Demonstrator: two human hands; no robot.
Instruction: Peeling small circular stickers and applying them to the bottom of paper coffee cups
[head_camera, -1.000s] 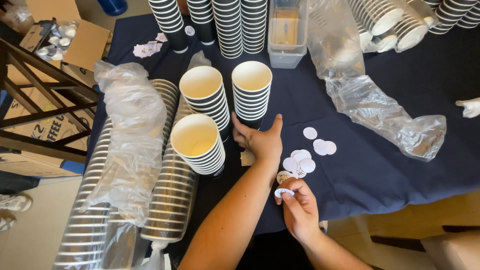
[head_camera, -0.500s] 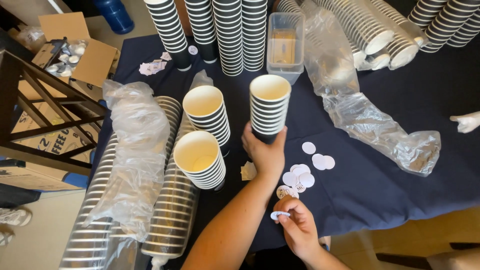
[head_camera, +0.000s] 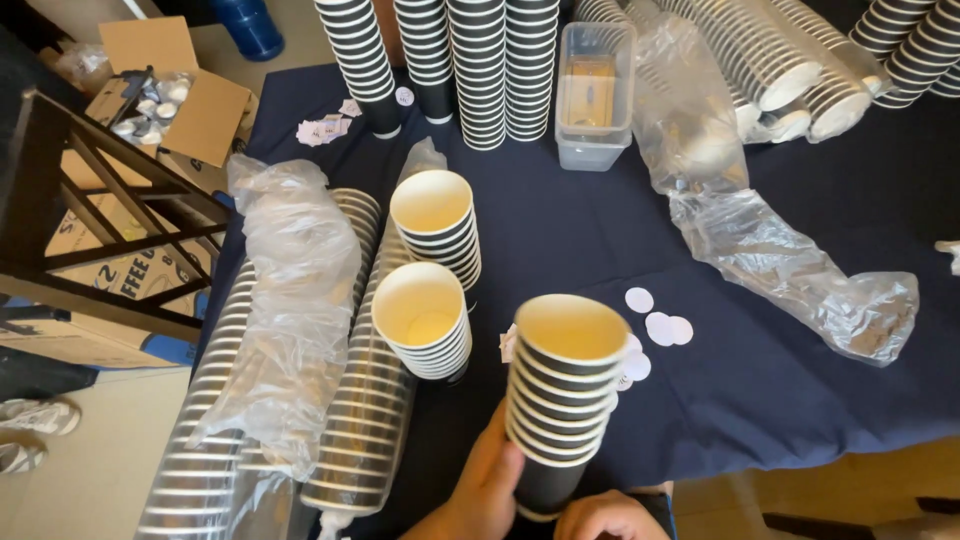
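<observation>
Over worktop (head_camera: 760, 390) we count three short cup stacks: our left hand (head_camera: 490, 485) grips nearest cup stack (head_camera: 560, 395); right hand (head_camera: 605, 515) touches its base, grip unclear; two stand behind.

Both hands (head_camera: 500, 490) bare (no gloves, rings or sleeves visible).

Round white sticker labels (head_camera: 660, 325) sit scattered on the dark blue cloth, more up top (head_camera: 325, 128). Brown cardboard boxes (head_camera: 170, 95) stand off the left edge (one has blue trim), and a clear plastic tub (head_camera: 595, 95) holds something tan.
</observation>
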